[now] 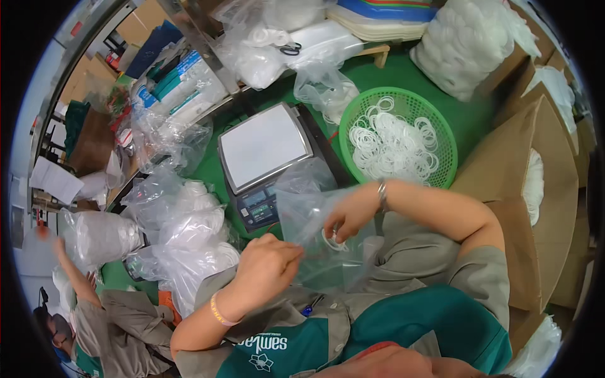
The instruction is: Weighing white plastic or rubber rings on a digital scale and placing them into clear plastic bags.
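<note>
A clear plastic bag [318, 271] hangs in front of my body. My left hand [268, 269] is closed, its thumb and fingers pinching the edge of the bag on the left side. My right hand [353, 214], with a metal bracelet at the wrist, reaches to the bag from the right. Its bent fingers hold a few thin white rings [334, 242]; whether they are inside the bag or in front of it I cannot tell. Beyond the right wrist stands a green mesh basket [455, 150] with a heap of similar white rings [394, 145].
A weighing scale [265, 148] sits on the green tabletop left of the basket. Filled clear bags [189, 220] lie at the left, and scissors [290, 48] rest on plastic at the back. An open cardboard box [523, 252] stands at the right. Another person [120, 321] sits at far left.
</note>
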`<action>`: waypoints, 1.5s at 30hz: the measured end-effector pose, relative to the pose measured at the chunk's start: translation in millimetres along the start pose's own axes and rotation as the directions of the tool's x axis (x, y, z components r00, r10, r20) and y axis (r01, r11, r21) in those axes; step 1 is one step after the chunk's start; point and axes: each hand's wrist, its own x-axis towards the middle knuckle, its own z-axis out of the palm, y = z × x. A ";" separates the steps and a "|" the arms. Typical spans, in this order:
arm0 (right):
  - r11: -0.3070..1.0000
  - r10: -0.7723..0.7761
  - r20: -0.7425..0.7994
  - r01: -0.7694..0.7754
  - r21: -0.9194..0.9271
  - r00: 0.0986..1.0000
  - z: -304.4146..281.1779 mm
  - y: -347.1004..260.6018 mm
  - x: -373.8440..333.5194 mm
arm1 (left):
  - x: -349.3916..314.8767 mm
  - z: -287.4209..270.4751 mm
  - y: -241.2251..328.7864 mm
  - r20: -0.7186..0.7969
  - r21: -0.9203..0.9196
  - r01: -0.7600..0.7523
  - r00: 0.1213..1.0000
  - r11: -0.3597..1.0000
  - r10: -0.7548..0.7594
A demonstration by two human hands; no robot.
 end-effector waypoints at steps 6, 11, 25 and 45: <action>0.780 -0.028 -0.758 0.489 0.392 0.652 -70.8 85.4 -108.6 | 8.0 -17.0 6.0 0.278 -0.579 0.068 0.953 0.812 0.119; 0.820 0.565 -0.650 -0.431 0.377 0.508 -44.0 271.8 -76.6 | 20.2 -16.0 0.5 0.312 -0.577 0.193 0.950 0.794 -0.004; 0.542 0.841 -0.500 -0.328 0.774 0.209 -12.7 286.8 40.9 | 70.1 -12.7 -31.4 0.112 -0.600 0.231 0.972 0.766 -0.206; 0.625 0.670 -0.742 -0.522 0.580 -0.022 12.3 335.2 -22.4 | 60.8 -6.9 -38.5 -0.007 -0.174 0.096 0.995 0.980 -0.099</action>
